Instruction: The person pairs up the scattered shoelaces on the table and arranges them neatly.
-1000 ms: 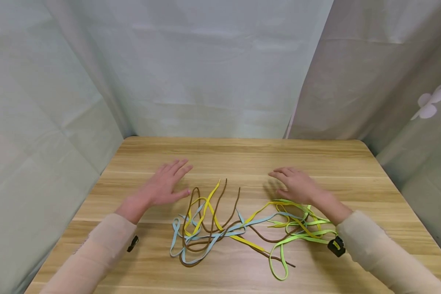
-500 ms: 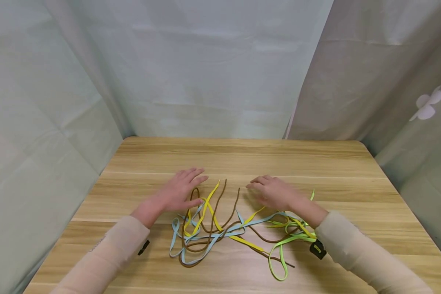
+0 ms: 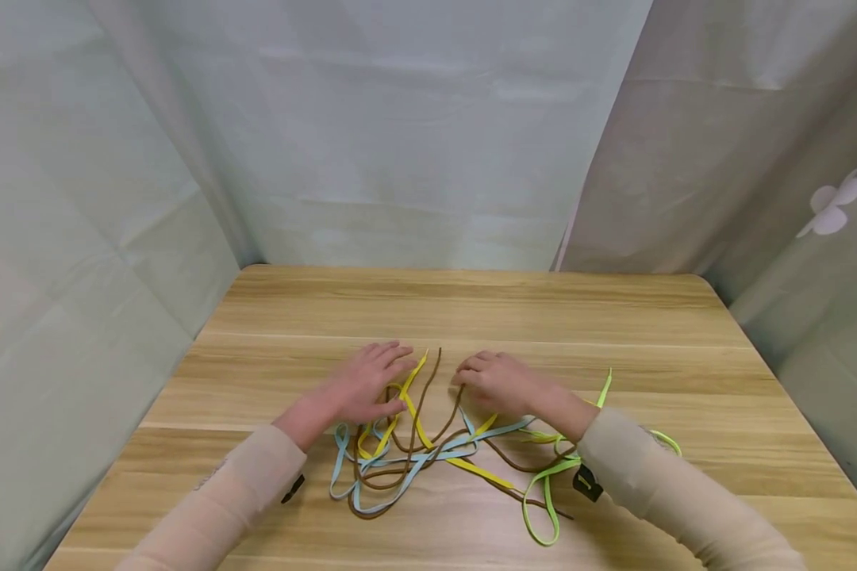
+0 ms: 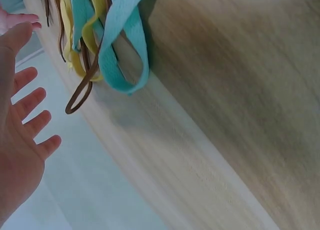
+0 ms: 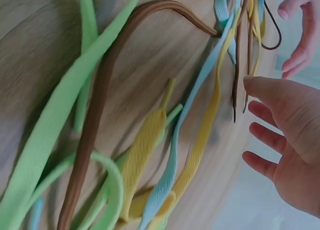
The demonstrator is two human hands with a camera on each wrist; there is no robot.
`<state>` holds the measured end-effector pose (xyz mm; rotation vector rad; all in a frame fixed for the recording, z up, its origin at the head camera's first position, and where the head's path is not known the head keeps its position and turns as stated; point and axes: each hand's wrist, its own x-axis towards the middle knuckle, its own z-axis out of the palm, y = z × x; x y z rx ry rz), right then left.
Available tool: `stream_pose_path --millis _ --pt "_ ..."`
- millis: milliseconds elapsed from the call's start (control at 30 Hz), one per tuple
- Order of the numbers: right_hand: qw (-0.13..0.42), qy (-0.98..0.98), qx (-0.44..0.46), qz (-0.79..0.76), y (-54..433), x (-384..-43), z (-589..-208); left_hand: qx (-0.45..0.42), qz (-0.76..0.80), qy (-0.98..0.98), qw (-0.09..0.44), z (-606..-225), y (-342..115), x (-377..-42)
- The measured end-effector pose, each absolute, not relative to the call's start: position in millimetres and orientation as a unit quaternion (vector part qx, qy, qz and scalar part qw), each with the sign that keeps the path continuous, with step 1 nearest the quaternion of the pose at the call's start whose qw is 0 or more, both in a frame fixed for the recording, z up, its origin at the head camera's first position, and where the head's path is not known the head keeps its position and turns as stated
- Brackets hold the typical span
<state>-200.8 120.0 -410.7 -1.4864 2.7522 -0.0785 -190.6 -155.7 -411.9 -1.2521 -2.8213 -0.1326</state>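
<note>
Laces in 4 colors are lying in a messy tangle on the wooden table (image 3: 428, 305), under and between the 2 hands. The brown laces (image 5: 103, 84) are looping across the light blue lacing (image 4: 141, 52) and the yellow laces (image 5: 145, 150), and the green lacing (image 5: 49, 125) is bunching up over on the right. The left hand (image 3: 371, 385) is stretching its fingers wide and holding nothing. The right hand (image 3: 507, 385) is bending its fingers just a little, keeping its thumb apart, and holding nothing too. A brown end is showing right by its fingertips; I cannot tell if they are touching. Both hands are hiding bits of lace, and the right sleeve (image 3: 671, 484) is covering some green. A black piece (image 3: 587, 483) is sticking out beside that sleeve, near the green. Pale curtains (image 3: 400, 143) are hanging behind.
</note>
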Motion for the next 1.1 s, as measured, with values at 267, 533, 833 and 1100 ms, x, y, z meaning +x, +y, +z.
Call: stream_pose_path --millis 267,533,833,1100 --pt "0.008 0.887 -0.462 -0.016 111 -201 -420 -0.416 -0.056 -0.907 0.026 -412 -147 -187" --pt "-0.024 0.886 -0.464 0.005 108 -201 -428 -0.419 -0.073 -0.903 0.055 -413 -139 -188" --pt "-0.013 0.889 -0.457 -0.041 110 -202 -423 -0.414 -0.069 -0.905 0.068 -413 -127 -187" --pt "-0.090 0.853 -0.503 -0.105 108 -205 -416 -0.411 -0.074 -0.906 0.069 -415 -114 -182"
